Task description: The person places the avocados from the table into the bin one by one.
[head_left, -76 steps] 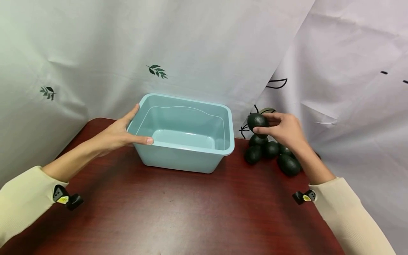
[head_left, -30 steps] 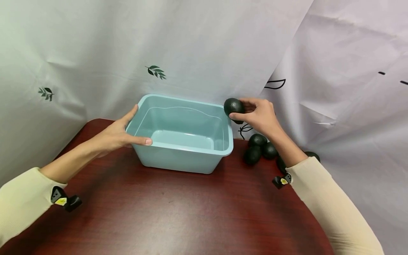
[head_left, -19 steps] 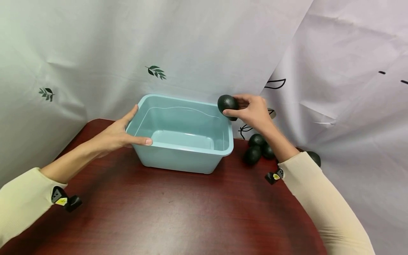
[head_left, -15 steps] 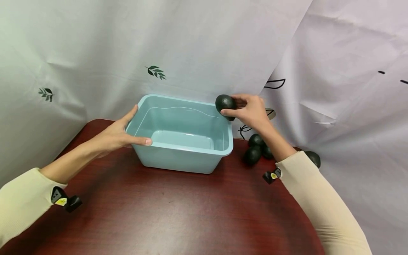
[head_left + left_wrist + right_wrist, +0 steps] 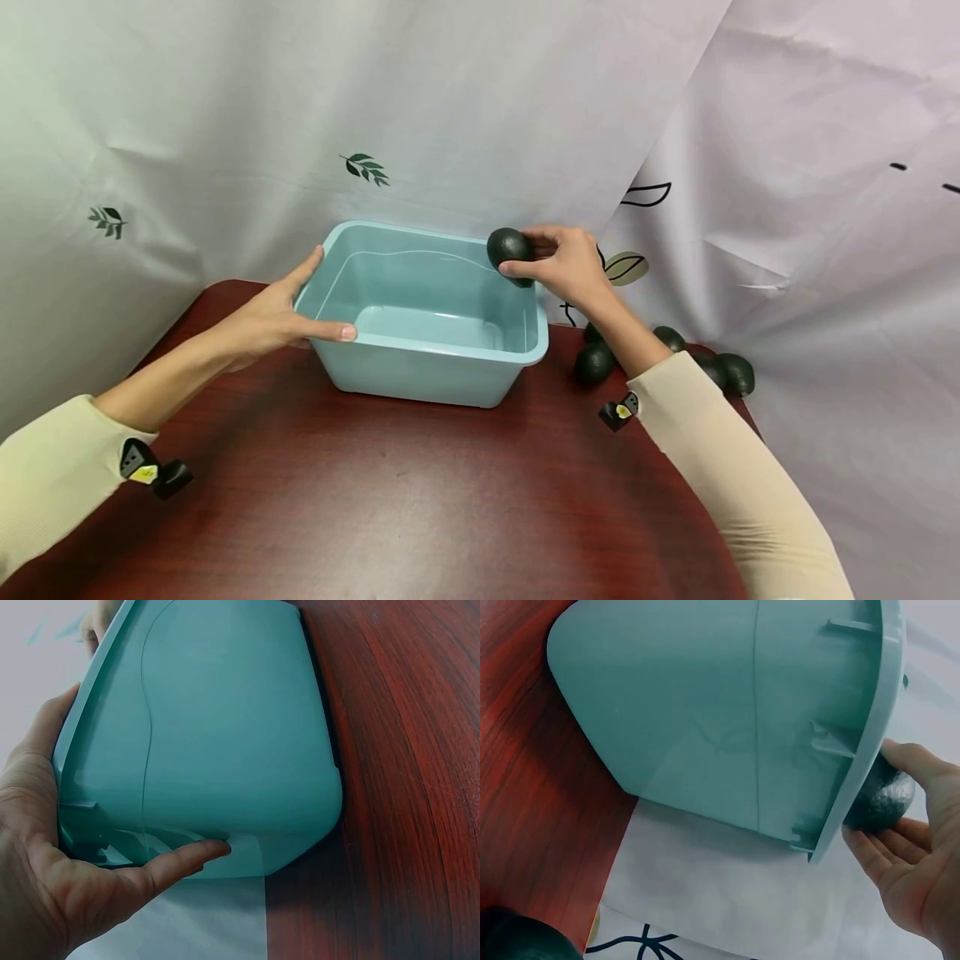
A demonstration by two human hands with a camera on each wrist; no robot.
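A light blue plastic tub [image 5: 420, 375] stands on the dark red table. My left hand [image 5: 273, 312] grips its left end; the left wrist view shows the thumb along the rim and the fingers [image 5: 187, 859] against the outer end wall. My right hand [image 5: 566, 262] pinches a dark green avocado [image 5: 507, 246] between thumb and fingers, up at the tub's back right corner. In the right wrist view, the rim partly covers this avocado [image 5: 889, 801]. The visible tub floor has nothing on it.
Several more avocados lie right of the tub, one in front [image 5: 594, 363] and another near the table's edge [image 5: 737, 375]; my right forearm partly hides the group. A white patterned cloth [image 5: 450, 108] hangs close behind the tub.
My right hand has carried the avocado left from above the pile to the tub's back right corner. My left hand and the tub have stayed in place.
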